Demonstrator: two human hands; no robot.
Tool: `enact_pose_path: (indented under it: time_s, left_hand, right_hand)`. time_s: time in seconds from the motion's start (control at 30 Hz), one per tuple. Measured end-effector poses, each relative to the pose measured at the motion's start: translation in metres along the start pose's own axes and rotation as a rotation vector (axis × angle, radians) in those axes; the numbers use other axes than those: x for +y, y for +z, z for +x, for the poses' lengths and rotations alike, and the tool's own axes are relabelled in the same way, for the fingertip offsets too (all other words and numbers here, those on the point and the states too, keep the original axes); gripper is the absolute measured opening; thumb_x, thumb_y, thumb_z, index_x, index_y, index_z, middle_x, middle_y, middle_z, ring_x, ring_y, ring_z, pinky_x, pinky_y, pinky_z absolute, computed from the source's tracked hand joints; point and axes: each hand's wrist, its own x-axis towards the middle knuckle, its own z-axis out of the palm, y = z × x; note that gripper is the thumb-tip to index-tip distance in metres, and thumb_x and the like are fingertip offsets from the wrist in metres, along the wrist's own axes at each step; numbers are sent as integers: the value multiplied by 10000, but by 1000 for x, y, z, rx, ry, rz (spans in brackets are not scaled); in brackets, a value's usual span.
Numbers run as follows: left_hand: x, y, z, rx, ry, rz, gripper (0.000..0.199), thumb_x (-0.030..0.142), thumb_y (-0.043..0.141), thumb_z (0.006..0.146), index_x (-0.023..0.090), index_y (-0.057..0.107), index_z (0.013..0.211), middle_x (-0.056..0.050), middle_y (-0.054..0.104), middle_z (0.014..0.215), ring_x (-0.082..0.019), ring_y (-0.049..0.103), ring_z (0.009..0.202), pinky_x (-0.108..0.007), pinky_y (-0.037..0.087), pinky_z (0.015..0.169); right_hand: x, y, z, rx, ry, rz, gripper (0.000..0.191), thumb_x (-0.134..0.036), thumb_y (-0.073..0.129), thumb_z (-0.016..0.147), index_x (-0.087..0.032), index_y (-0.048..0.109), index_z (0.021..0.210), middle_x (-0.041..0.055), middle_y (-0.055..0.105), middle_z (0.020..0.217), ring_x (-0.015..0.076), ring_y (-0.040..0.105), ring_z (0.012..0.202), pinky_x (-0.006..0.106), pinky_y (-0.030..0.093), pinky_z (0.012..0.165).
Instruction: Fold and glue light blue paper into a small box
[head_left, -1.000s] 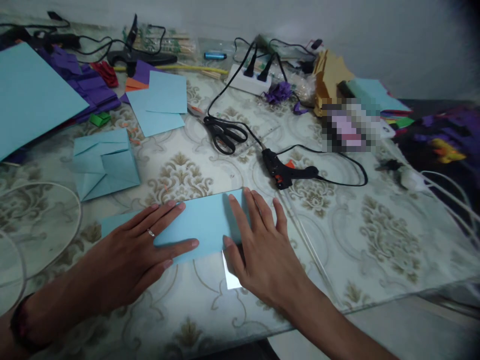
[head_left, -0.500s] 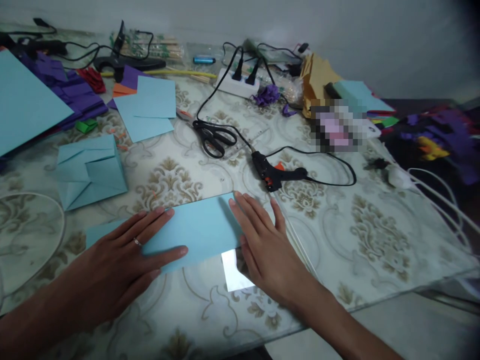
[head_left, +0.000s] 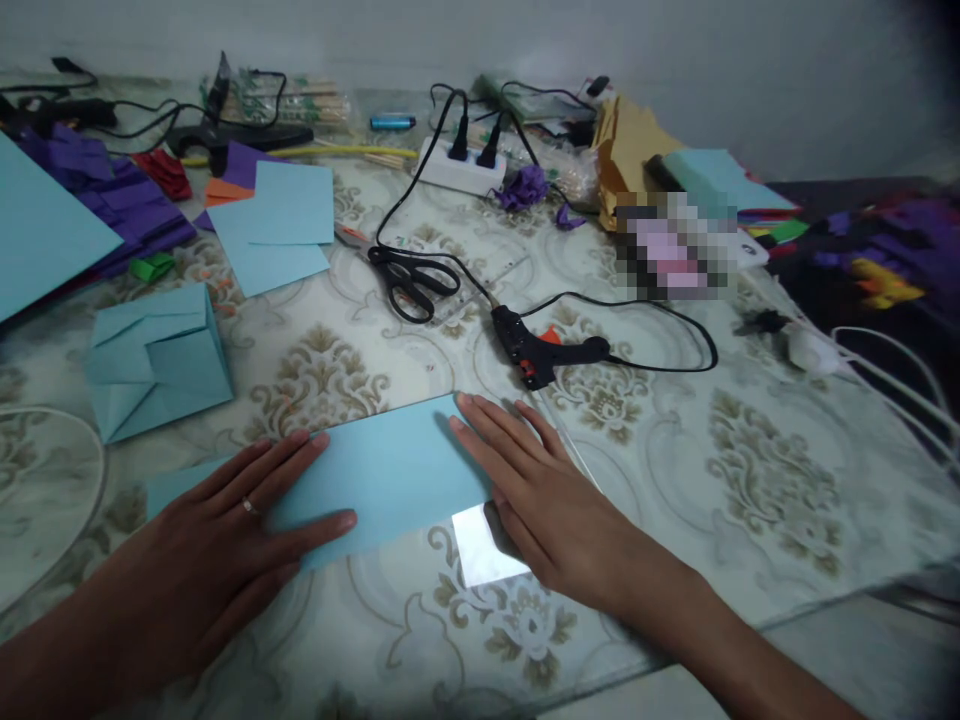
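Paper packet (head_left: 180, 345) lies just beyond the left hand (head_left: 232, 535), probably placed there to leave room. That hand's spread fingers rest flat on the blue strip (head_left: 397, 460), seemingly to anchor it. The right hand (head_left: 551, 500), fingers fairly close together, covers the strip's right end, perhaps steadying that edge. The glue gun (head_left: 532, 352) lies close beyond, narrowing room there; farther right, open surface (head_left: 675, 500) runs to the near edge.

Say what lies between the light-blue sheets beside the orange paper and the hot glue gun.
Black-handled scissors and a stretch of black cord, seen in the head view.
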Motion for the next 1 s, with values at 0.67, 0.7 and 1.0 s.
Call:
enact_pose_path:
  time_s: [0.67,0.7,1.0]
  left_hand:
    - [6,-12,9,-65,-19,-35,650,183,564,987,458,477,1569,-30,242,1766,-346,346,1581,-583,319,1278]
    - [6,-15,13,-60,1,-50,638,179,572,980,446,498,1555,-41,293,1744,-338,342,1584,-596,296,1289]
    - [2,-11,49,-96,245,-164,180,176,585,962,180,704,1097,-142,405,1700,-291,309,1610,-471,184,1357]
  right_hand:
    - [-3,-23,22,106,55,-27,518,-367,435,1090,2,531,1440,250,647,1428,373,506,1402,647,357,1217]
    - [-8,-22,25,115,56,-59,531,-385,441,1089,20,548,1416,265,655,1403,389,512,1395,646,377,1206]
    - [-29,3,24,151,54,-211,441,-238,464,1049,37,588,1371,334,545,1516,456,489,1435,662,460,1156]
